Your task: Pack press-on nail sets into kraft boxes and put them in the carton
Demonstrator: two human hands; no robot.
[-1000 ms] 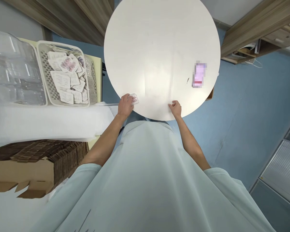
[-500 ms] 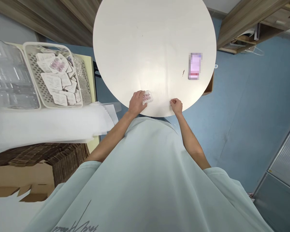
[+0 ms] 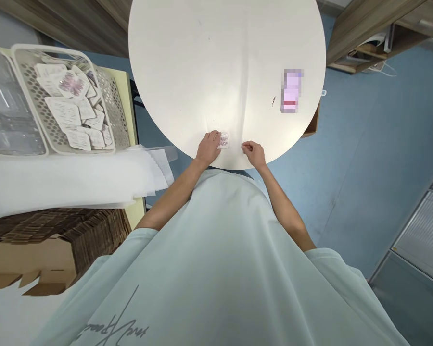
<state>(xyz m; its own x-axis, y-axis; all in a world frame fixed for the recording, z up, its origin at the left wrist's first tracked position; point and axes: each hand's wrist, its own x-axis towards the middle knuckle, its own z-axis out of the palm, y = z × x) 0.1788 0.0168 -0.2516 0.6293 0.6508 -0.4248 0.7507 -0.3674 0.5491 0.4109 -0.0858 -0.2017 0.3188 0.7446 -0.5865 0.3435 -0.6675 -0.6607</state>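
At the near edge of the round white table (image 3: 187, 77), my left hand (image 3: 208, 148) grips the left side of a small clear plastic pack (image 3: 223, 140) with rows of reddish-pink pieces inside. The fingers cover part of the pack, which rests on or just above the tabletop. To its right, my right hand (image 3: 254, 153) is closed in a pinch, thumb and forefinger together and pointing at the pack. Whatever the pinch holds, if anything, is too small to make out. A short gap separates this hand from the pack.
A pixelated phone-like rectangle (image 3: 291, 91) lies on the table's right, beside a small dark mark (image 3: 273, 101). At left stand a white basket (image 3: 115, 115) of white-backed packs, clear plastic containers (image 3: 14, 105), white sheets (image 3: 68, 180) and stacked cardboard (image 3: 97, 240).
My right hand has moved left, closer to the pack. The left hand keeps hold of the pack, which now sits straighter. The whole view has shifted slightly.
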